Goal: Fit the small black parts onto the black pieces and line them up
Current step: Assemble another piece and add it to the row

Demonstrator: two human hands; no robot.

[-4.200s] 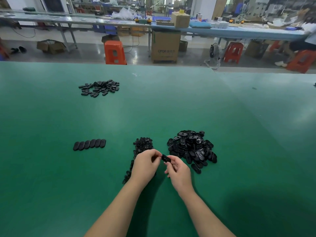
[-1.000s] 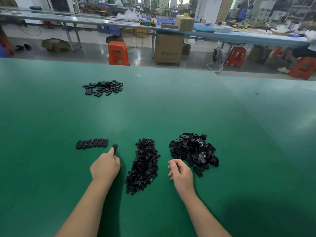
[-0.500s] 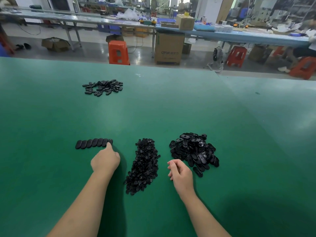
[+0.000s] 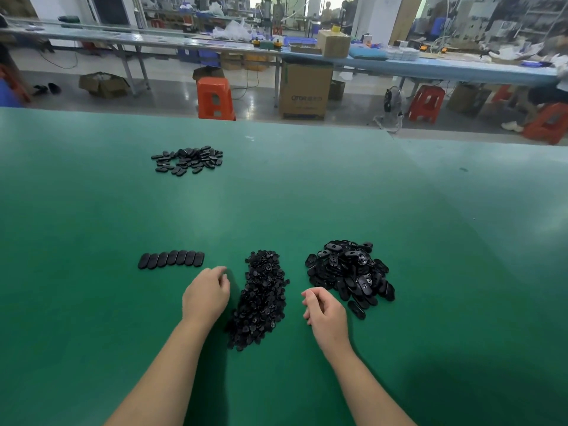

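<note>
Carton [image 4: 305,90] on the floor beyond the table reads "OTOR". Row of 7 flat oval black pieces [image 4: 171,259] lies side by side, just left of and beyond the left hand [image 4: 206,292]. Left hand and right hand [image 4: 326,312] are loosely curled, holding nothing, flanking the small-parts pile [image 4: 261,298].

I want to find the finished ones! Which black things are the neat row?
Start at the big green table and find the person's left hand. Just beyond it, slightly left, lies the row of oval pieces. Unlike the three loose black heaps, these lie side by side, touching, in one straight line.
</note>
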